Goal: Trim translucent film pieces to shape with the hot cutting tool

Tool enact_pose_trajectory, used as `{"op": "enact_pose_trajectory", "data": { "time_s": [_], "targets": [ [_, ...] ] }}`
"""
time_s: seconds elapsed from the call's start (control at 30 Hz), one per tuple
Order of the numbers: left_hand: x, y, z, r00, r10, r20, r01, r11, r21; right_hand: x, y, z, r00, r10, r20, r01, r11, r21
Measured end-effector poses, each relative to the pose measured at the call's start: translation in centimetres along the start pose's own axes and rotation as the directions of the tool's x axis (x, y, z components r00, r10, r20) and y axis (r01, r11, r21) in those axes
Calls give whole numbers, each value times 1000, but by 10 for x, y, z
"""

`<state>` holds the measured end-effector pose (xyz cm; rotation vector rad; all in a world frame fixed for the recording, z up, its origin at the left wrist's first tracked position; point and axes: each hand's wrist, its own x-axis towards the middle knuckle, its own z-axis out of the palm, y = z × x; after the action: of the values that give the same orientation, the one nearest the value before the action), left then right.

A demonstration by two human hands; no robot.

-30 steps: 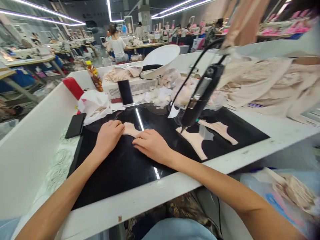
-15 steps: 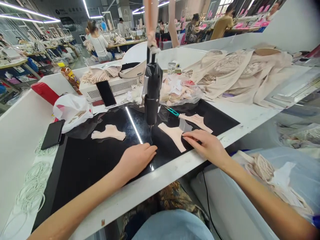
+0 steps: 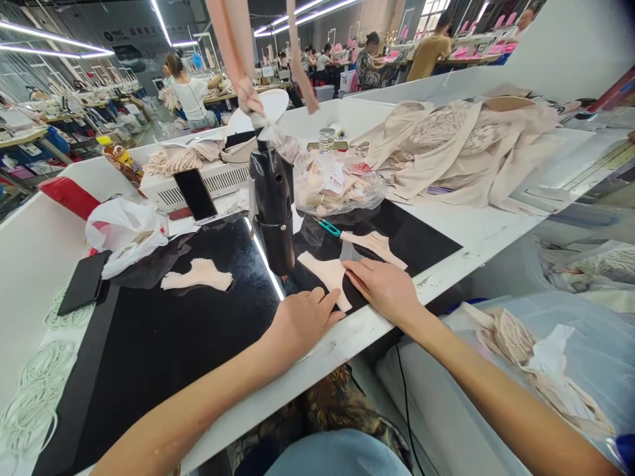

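Note:
A beige fabric piece with a branching outline [image 3: 320, 268] lies flat on the black tabletop sheet [image 3: 183, 344]. My left hand [image 3: 302, 320] is palm down at its lower strip, index fingertip over the cloth and thumb apart below. From the other side, my right hand [image 3: 384, 289] rests stretched fingertips on the piece's right edge. Just left of the cloth, a black hand-tool body [image 3: 272, 225] hangs upright with its thin tip down near the sheet. Two similar cut pieces lie apart, one at left [image 3: 198, 274] and one at upper right [image 3: 377, 246].
Teal thread snips [image 3: 329, 228] lie behind the pieces. Further back are a bag of scraps [image 3: 337, 182], piled beige garments [image 3: 446, 145] and a propped phone [image 3: 195, 194]. Another phone [image 3: 84, 283] and pale cord coils [image 3: 32, 383] line the left side. Co-workers sit in the background.
My left hand has moved right, from below the hanging tool to the fabric piece. My right fingers have shifted slightly onto its edge. The whole view has shifted a little.

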<state>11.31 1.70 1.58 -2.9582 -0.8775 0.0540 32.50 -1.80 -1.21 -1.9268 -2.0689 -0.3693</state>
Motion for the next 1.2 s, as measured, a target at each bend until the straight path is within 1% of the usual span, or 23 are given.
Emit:
{"op": "enact_pose_trajectory", "data": {
  "time_s": [0.1,0.27,0.4,0.5,0.63,0.7,0.77,0.83,0.9,0.97,1.07,1.2],
  "targets": [
    [-2,-1,5,999,9,-47,-9,1000,1,4,4,0,999,36,9,-36,998,-52],
    [-4,-2,13,989,38,-145,-45,998,-41,3,22,-2,996,92,16,-90,990,-109],
    [-4,-4,14,987,35,-157,-47,996,-75,-3,33,-7,993,117,32,-112,985,-132],
    [-4,-4,16,981,40,-188,-59,994,-96,-6,31,-14,991,134,27,-130,984,-123],
    [-4,-4,18,976,32,-216,-56,993,-106,-8,17,-26,988,153,-4,-153,984,-92],
    [-5,-4,17,978,31,-208,-54,993,-109,-10,8,-32,992,129,-11,-129,991,-34],
    [-5,-3,14,980,22,-199,-46,992,-118,-11,-1,-35,997,75,5,-75,992,99],
    [-5,-3,10,983,-7,-184,-22,988,-152,-12,-8,-37,999,20,36,-29,968,249],
    [-5,-3,7,985,-50,-166,15,979,-203,-12,-14,-36,997,-24,70,1,948,317],
    [-6,-2,5,985,-80,-152,42,970,-239,-11,-18,-34,993,-77,93,47,955,293],
    [-7,-2,5,985,-96,-146,58,967,-247,-10,-23,-28,983,-147,114,120,969,217],
    [-7,-3,7,986,-95,-139,60,969,-239,-10,-26,-22,981,-152,118,129,974,183]
  ]
}}
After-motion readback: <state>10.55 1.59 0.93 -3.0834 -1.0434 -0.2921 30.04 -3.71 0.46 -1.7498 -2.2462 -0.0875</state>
